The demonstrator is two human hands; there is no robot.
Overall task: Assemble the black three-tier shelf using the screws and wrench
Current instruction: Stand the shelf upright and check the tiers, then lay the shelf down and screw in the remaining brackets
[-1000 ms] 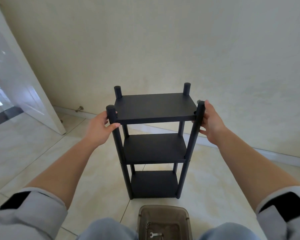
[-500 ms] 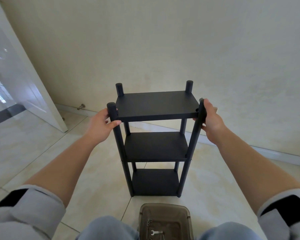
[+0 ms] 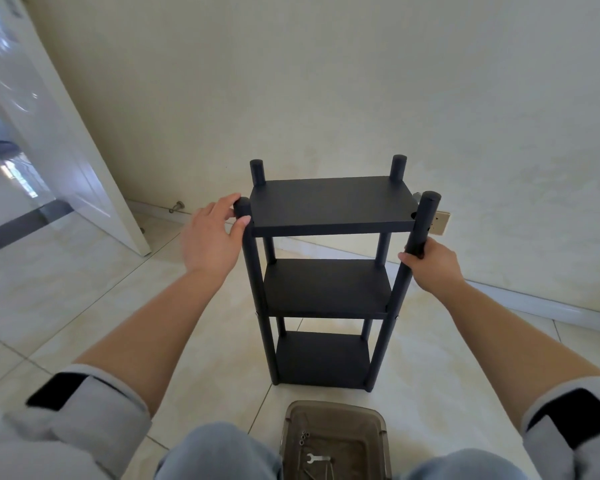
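You hold the black shelf [image 3: 329, 271] up straight on the floor [image 3: 84, 299], close to the wall.

Your left hand [image 3: 210, 237] curls its fingers and thumb round the top of the front left post [image 3: 248, 258]. Your right hand [image 3: 433, 266] grips the front right post [image 3: 417, 237] a bit lower down. All three boards look like they are in place, so I think you are near the end and are checking that the shelf stands firm. The wrench [image 3: 317, 458] lies in the brown tray [image 3: 333, 415] by your knees, with some screws [image 3: 303, 438] beside it. Next, I think you should give the posts a small wiggle. If one feels loose, let go with one hand and reach for the wrench.
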